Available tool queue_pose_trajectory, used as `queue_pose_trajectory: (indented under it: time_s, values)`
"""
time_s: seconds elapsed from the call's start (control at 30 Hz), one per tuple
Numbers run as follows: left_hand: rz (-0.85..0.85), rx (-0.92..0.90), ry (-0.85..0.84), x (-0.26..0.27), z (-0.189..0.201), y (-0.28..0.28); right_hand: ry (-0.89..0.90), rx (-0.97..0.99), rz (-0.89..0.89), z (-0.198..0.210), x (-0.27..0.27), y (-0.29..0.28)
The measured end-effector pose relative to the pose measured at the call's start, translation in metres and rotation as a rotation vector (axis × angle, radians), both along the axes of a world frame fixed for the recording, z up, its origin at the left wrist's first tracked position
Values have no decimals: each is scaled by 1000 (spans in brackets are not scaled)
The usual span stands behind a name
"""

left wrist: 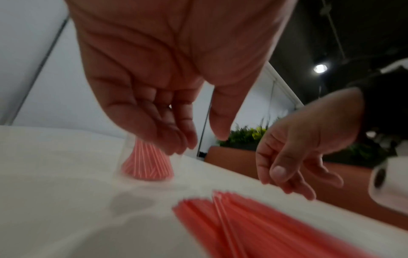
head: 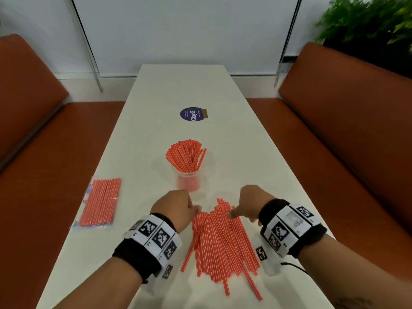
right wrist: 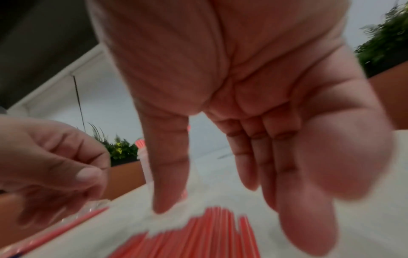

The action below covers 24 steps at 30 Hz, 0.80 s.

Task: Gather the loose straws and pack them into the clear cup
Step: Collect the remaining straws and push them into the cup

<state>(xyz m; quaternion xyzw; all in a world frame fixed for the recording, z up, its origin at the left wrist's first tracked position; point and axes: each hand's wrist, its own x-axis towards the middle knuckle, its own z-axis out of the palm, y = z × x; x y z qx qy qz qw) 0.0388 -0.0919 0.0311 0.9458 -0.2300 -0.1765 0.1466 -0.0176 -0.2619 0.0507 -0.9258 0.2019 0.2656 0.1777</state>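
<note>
Loose pile of thin orange-red paper straws: flat on white bench, just nearer than clear plastic cup already crammed with upright straws. Left hand, right hand: either side of pile's far end, each grip relaxed, empty. Bagged straw pack: left of cup.

A round purple sticker sits mid-frame on the white counter. Orange benches fill both sides. A green plant occupies the upper right.

Black wristbands — checkered white tags.
</note>
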Motion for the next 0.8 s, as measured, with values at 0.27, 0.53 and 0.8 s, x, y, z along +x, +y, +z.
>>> queue_pose_trajectory:
  time_s: [0.27, 0.53, 0.8]
  values:
    - [-35, 226, 137, -24, -27, -6, 29, -30, -46, -31, -20, 14]
    - [60, 190, 77, -14, -30, -15, 12, -84, -28, -45, -7, 4]
    - [82, 203, 97, -7, -45, -20, -28, -18, -131, -62, -2, 0]
